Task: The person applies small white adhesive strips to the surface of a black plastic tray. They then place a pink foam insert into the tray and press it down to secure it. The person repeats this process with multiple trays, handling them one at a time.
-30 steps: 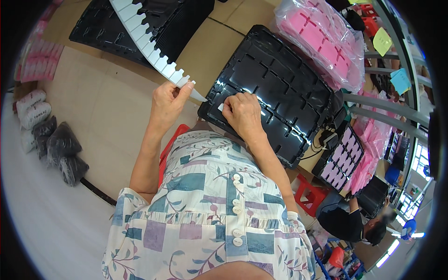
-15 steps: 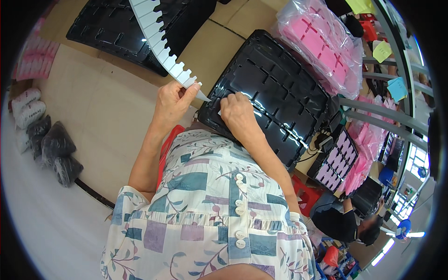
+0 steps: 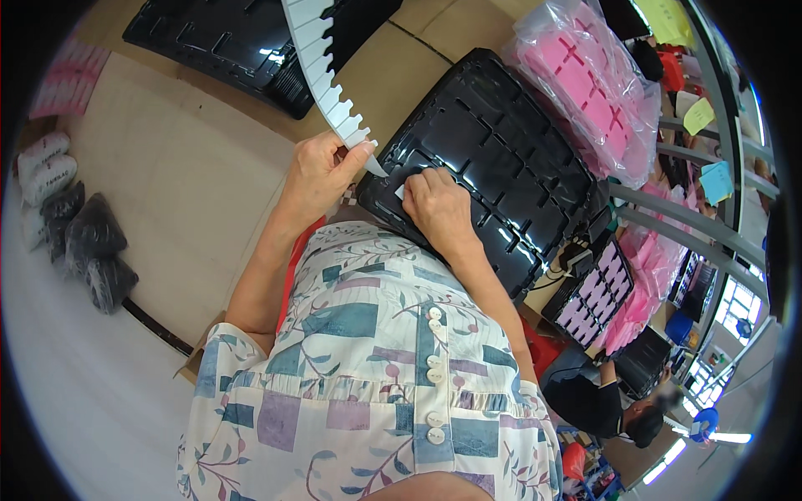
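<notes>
While the left hand (image 3: 324, 174) is raised at the end of a forearm rising from the lower left, I see its thumb and index finger clamped on the lower end of a long, flat white strip (image 3: 313, 58) with a row of notched tabs along one side. The elbow is bent, and the wrist lies just left of the near-left corner of a glossy black rectangular plastic tray (image 3: 501, 142) with cross-shaped ridges. From the pinch, the strip curves upward and leaves the top of my view; its narrow tip points down toward the tray's left edge.

The right hand (image 3: 439, 207) lies over that tray near the same corner, its forearm slanting in from the lower right. Its fingers are bent and close together; a small white piece (image 3: 400, 192) shows beside them, but I cannot tell whether they grip it.

Regarding margins, a band of flat brown work surface (image 3: 388, 92) separates the tray from a stack of black plastic trays (image 3: 225, 42) at upper left. Pink trays in clear plastic wrap (image 3: 585, 92) border the far right side closely. Beige floor (image 3: 192, 159) extends left of the left forearm, and a patterned shirt (image 3: 351, 321) bounds the near side.
</notes>
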The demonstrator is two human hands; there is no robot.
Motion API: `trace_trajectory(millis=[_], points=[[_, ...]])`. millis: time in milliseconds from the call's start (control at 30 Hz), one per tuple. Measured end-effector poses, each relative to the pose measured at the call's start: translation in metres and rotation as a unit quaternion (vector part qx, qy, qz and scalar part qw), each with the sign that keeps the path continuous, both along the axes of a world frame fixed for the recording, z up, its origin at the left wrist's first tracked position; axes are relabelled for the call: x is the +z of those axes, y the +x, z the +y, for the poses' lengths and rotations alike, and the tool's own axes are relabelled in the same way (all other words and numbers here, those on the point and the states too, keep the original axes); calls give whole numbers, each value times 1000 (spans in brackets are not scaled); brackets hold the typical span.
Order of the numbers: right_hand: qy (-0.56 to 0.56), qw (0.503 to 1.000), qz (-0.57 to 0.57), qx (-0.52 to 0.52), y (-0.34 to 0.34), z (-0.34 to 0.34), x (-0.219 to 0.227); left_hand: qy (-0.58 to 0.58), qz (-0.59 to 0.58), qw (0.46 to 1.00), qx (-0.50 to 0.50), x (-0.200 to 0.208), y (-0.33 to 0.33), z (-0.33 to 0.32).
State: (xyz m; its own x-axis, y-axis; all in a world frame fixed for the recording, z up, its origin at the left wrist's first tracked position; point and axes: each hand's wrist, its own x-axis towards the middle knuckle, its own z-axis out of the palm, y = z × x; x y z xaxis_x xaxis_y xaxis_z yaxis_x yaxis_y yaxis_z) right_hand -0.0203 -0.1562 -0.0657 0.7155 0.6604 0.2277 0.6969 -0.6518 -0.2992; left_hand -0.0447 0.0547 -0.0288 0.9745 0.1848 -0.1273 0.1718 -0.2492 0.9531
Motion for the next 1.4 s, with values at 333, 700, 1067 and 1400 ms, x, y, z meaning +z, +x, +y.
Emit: trace_trajectory(millis=[333, 700, 1067, 1400], points=[[309, 905, 290, -35, 14, -29, 12, -40, -17, 999, -15, 2, 1, -7], [493, 647, 559, -158, 17, -20, 25, -192, 71, 977, -63, 2, 10, -22], [311, 894, 290, -142, 31, 2, 63, -167, 32, 982, -87, 21, 26, -37], [273, 960, 60, 19, 33, -4, 63, -89, 24, 995, 28, 5, 35, -38]])
